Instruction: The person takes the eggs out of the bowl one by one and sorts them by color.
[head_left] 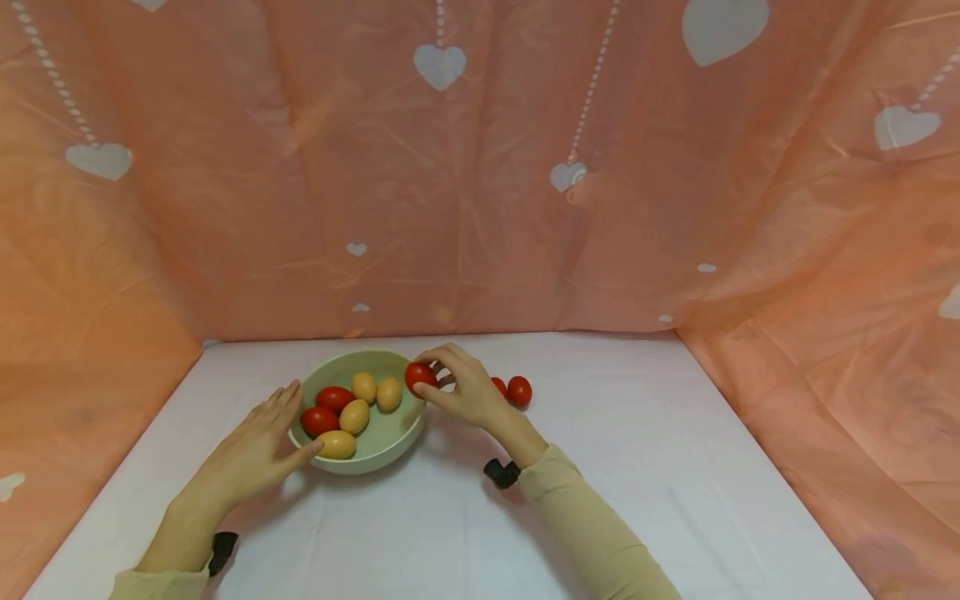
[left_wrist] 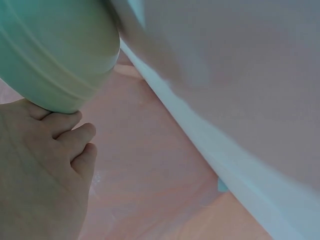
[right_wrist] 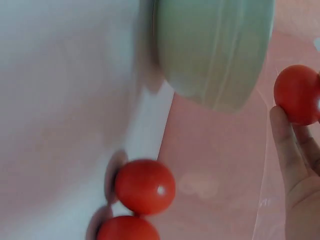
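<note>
A pale green bowl (head_left: 382, 458) stands on the table with two red cherry tomatoes (head_left: 320, 421) and several yellow ones (head_left: 354, 416) inside. My right hand (head_left: 468, 392) pinches another red cherry tomato (head_left: 419, 377) between thumb and fingers, over the bowl's right rim. In the right wrist view this held tomato (right_wrist: 297, 94) shows higher than the bowl's wall (right_wrist: 210, 55). Against the bowl's left side rests my left hand (head_left: 251, 450), its fingers stretched along the outside and its thumb at the front rim. The left wrist view shows those fingers (left_wrist: 75, 140) touching the outer wall.
Two red cherry tomatoes (head_left: 520, 392) lie on the white tabletop (head_left: 600, 467) right of the bowl, one partly behind my right wrist. An orange curtain with pale hearts (head_left: 480, 208) encloses the back and sides. Dark wrist cameras (head_left: 501, 473) are on both wrists.
</note>
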